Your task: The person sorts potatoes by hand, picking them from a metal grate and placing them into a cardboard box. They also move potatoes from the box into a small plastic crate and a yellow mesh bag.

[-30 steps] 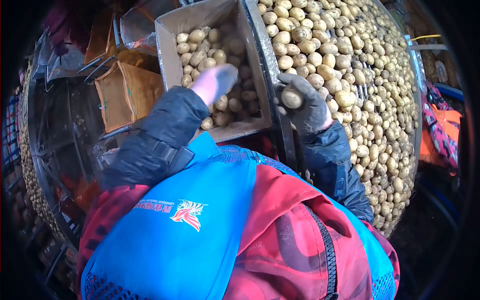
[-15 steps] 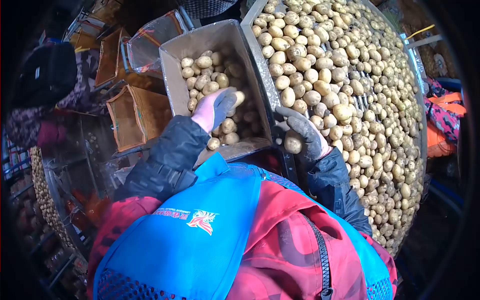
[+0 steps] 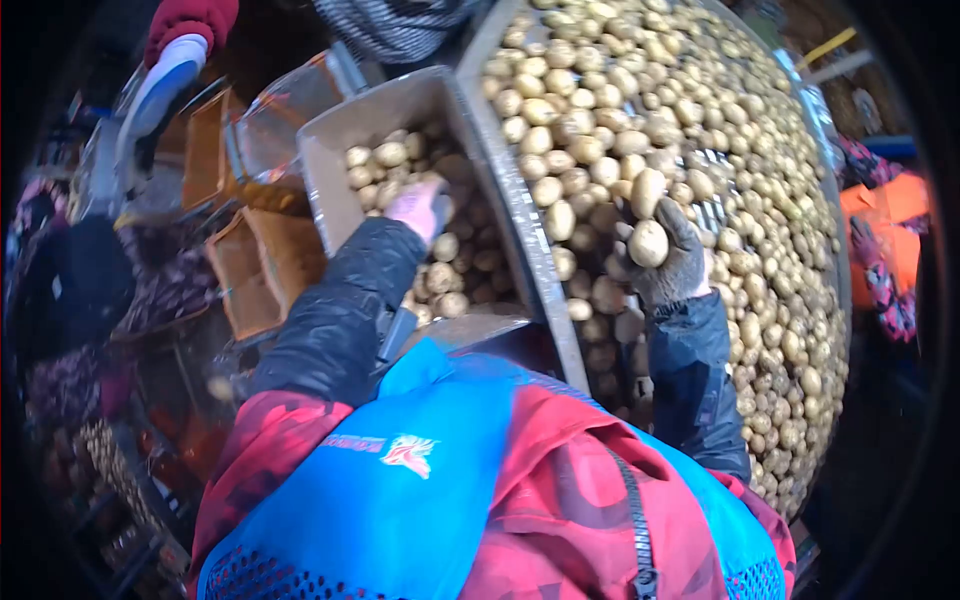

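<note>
My left hand [image 3: 420, 209], in a pink and grey glove, reaches down into a deep grey bin [image 3: 325, 178] holding potatoes [image 3: 391, 154]. Its fingers are blurred and mostly hidden, so whether a potato is in them cannot be told. Over the sorting table's near edge, my right hand [image 3: 677, 262] wears a grey glove, palm up. Its fingers curl around a pale potato [image 3: 648, 244]. A second potato [image 3: 648, 192] rests against the fingertips just beyond it.
Loose potatoes [image 3: 770, 300] cover the slatted table on the right, bounded by a metal rim [image 3: 520, 190]. Orange mesh containers [image 3: 245, 270] stand left of the bin. Another person's white-gloved arm [image 3: 160, 95] reaches in at upper left; a person's patterned sleeve [image 3: 890, 290] shows at far right.
My right hand has moved right and farther over the table, turning palm up with potatoes. My left hand has gone lower into the bin; its potato no longer shows. A white-gloved arm has appeared upper left.
</note>
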`<state>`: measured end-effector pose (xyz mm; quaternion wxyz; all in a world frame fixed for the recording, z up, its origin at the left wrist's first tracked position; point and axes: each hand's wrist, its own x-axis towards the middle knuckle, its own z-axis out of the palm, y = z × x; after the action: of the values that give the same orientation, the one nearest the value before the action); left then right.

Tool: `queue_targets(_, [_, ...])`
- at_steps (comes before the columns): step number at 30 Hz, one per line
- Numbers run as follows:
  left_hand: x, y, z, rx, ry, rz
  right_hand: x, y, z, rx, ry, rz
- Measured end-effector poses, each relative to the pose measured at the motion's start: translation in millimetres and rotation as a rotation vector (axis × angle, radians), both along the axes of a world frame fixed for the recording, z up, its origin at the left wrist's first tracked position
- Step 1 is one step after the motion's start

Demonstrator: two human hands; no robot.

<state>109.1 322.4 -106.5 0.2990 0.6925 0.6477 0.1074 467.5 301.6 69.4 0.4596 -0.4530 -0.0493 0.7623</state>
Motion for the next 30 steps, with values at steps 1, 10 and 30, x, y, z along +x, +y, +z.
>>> queue_targets(1, [2.5, 10.1, 5.8, 0.073, 0.093, 0.001, 11.8, 4.1, -10.3, 0.096, -0.053, 0.009])
queue_targets(10, [46.8, -47.7, 25.0, -0.096, 0.562, -0.329, 60.2, 14.9, -27.5, 0.406, -0.029, -0.304])
queue_targets(30, [143.7, 0.5, 165.2, 0.572, -0.136, -0.439, 58.0, 30.8, -34.8, 1.3, -1.882, 0.845])
